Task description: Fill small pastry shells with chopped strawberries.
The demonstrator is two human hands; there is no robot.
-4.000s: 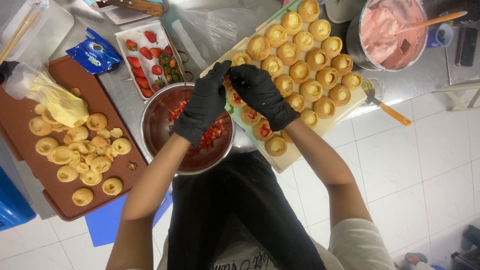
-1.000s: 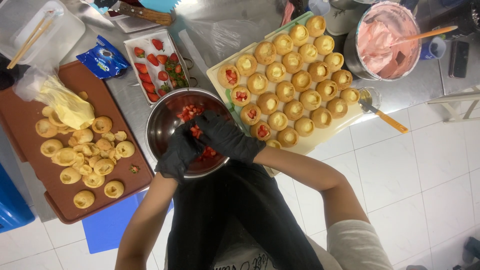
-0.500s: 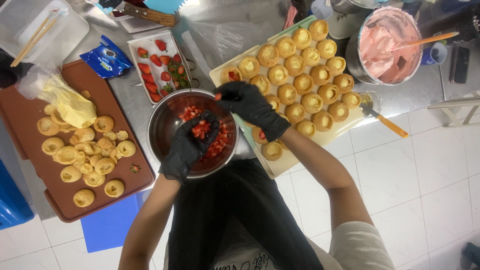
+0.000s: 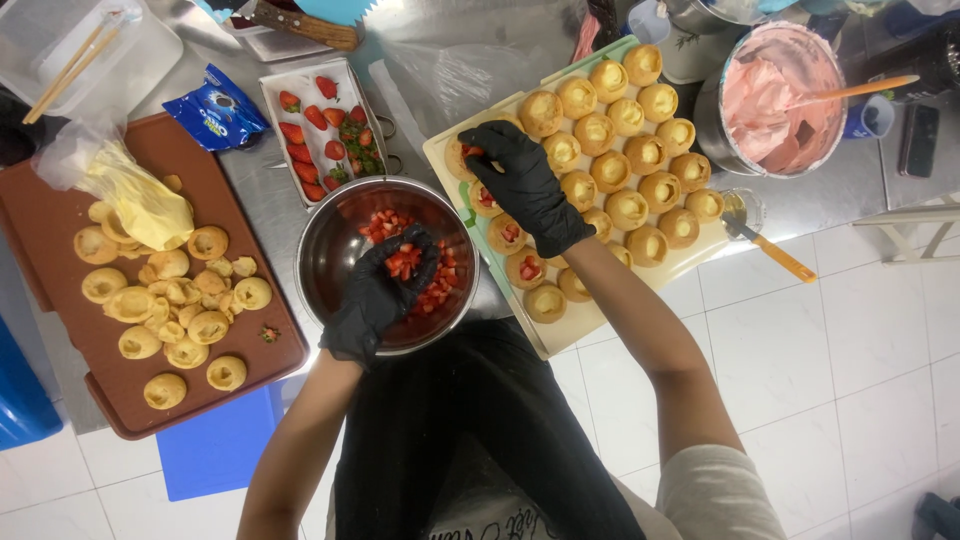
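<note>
Left hand (image 4: 385, 290) cupped, holding diced strawberries (image 4: 403, 262) over steel bowl (image 4: 330, 250); right hand (image 4: 525, 185) fingers pinched, dropping one piece into pastry shell (image 4: 462, 155): centre it, avoid spilling.

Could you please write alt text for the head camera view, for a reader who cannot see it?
Seen from above, a black-gloved left hand holds chopped strawberries over a metal bowl while the right hand places a piece on a cream-filled pastry shell on a pale tray. A brown tray of empty shells lies left.

hidden: pastry shells (image 4: 505, 235) under right hand (image 4: 525, 185) | cut off: blue bin (image 4: 20, 400) at left edge, knife (image 4: 300, 22) at top
</note>
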